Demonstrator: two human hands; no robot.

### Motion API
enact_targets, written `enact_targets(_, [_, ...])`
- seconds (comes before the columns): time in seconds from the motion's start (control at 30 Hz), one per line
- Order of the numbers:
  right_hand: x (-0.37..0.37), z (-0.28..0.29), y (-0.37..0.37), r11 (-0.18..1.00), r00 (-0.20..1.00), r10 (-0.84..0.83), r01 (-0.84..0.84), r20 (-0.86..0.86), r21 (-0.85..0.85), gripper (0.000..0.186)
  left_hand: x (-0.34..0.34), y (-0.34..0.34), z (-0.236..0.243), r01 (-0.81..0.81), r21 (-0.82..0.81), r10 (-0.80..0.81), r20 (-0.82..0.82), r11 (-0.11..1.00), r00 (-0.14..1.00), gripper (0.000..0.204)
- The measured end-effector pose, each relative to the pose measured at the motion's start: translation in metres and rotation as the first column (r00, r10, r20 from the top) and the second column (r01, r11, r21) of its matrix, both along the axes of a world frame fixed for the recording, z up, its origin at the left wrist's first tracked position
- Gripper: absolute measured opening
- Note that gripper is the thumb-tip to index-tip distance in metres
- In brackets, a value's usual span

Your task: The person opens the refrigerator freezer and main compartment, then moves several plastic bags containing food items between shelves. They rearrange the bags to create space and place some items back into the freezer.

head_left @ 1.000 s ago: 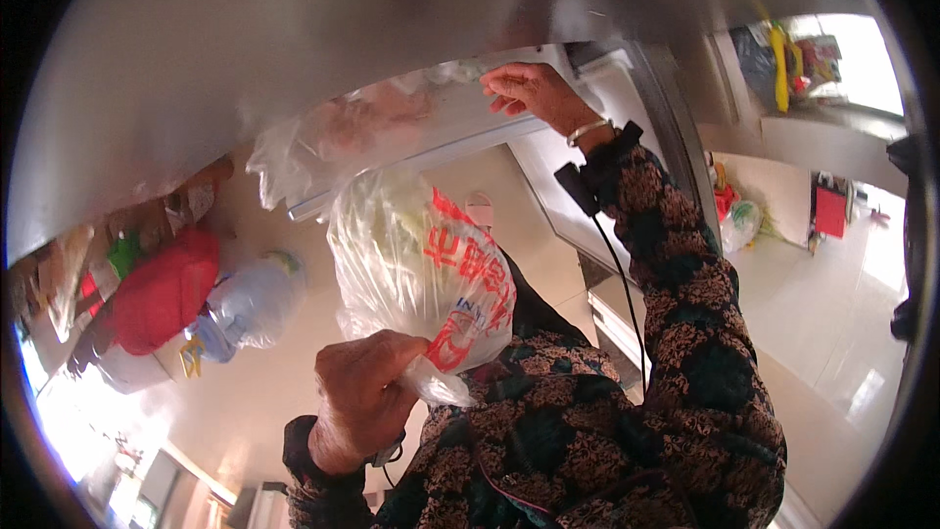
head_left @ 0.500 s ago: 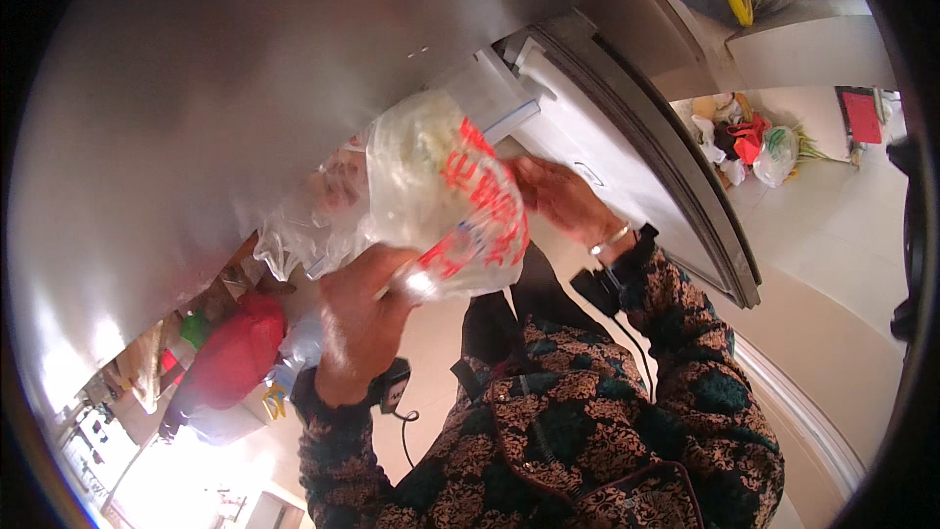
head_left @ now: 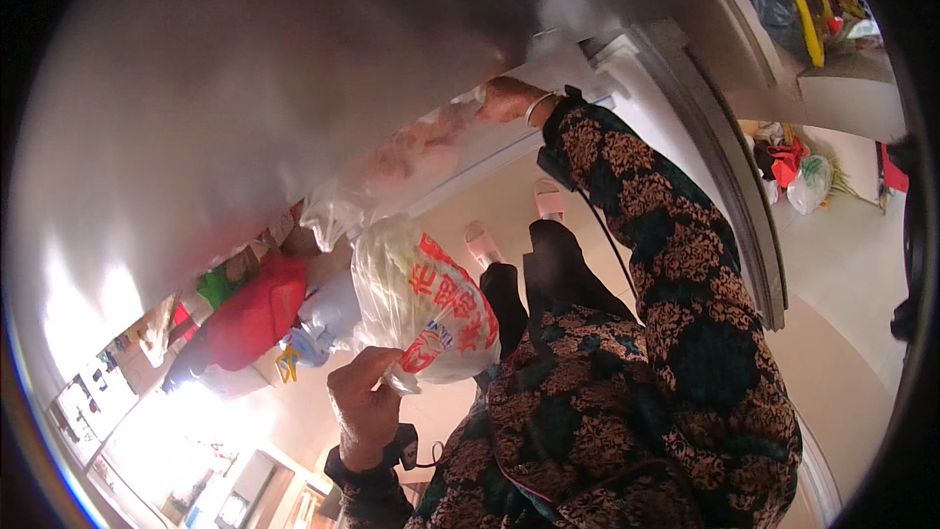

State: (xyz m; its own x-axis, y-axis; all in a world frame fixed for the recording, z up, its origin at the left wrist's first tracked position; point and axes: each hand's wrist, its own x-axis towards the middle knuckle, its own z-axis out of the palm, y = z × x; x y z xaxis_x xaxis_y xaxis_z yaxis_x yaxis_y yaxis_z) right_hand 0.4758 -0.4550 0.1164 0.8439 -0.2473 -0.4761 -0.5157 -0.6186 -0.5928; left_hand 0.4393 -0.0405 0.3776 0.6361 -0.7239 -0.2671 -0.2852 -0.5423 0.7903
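My left hand (head_left: 366, 397) pinches the gathered end of a translucent white plastic bag (head_left: 392, 279) with red printing. The bag hangs full over the floor, and pale contents show faintly through it. My right hand (head_left: 506, 100) reaches up into an open refrigerator drawer (head_left: 480, 168). Its fingers are curled at whitish clear plastic on the edge of a clear plastic bag (head_left: 421, 142) with pinkish contents; the fingertips are partly hidden. Another loose end of clear plastic (head_left: 330, 218) droops over the drawer's left side.
A blurred grey metallic surface (head_left: 245, 88) fills the upper left, close by. The refrigerator door (head_left: 720, 157) stands open at the right. Pink slippers (head_left: 549, 200) are on the floor. Red and green bags (head_left: 259, 313) lie at the left, and several bagged items (head_left: 798, 171) at the far right.
My right hand has left the printed bag and moved up to the drawer. The left hand has lowered that bag toward me, away from the drawer.
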Motion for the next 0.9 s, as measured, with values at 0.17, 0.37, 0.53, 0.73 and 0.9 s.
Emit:
enact_targets(0.17, [0.005, 0.023, 0.020, 0.952, 0.969, 0.235, -0.246, -0.076, -0.183, 0.021, 0.010, 0.031, -0.004, -0.041, -0.029, 0.041, -0.015, 0.999, 0.999, 0.011])
enact_targets(0.37, [-0.022, 0.015, 0.028, 0.825, 0.862, 0.506, -0.489, -0.014, -0.285, 0.029, 0.029, -0.004, 0.003, 0.097, -0.062, -0.095, 0.039, 0.993, 0.995, 0.012])
enact_targets(0.53, [-0.038, 0.015, 0.025, 0.973, 0.974, 0.217, -0.211, 0.059, -0.092, 0.033, 0.033, -0.056, 0.017, 0.212, -0.027, -0.210, 0.061, 0.977, 0.976, 0.023])
enact_targets(0.73, [-0.074, 0.060, 0.030, 0.965, 0.921, -0.028, 0.126, 0.388, -0.230, 0.045, 0.051, -0.127, 0.014, 0.301, -0.129, -0.297, 0.053, 0.945, 0.953, 0.014])
enact_targets(0.9, [-0.167, 0.110, 0.033, 0.387, 0.737, -0.675, 0.335, 0.017, 0.859, 0.042, 0.045, -0.184, -0.003, 0.313, -0.243, -0.321, 0.008, 0.918, 0.947, 0.017])
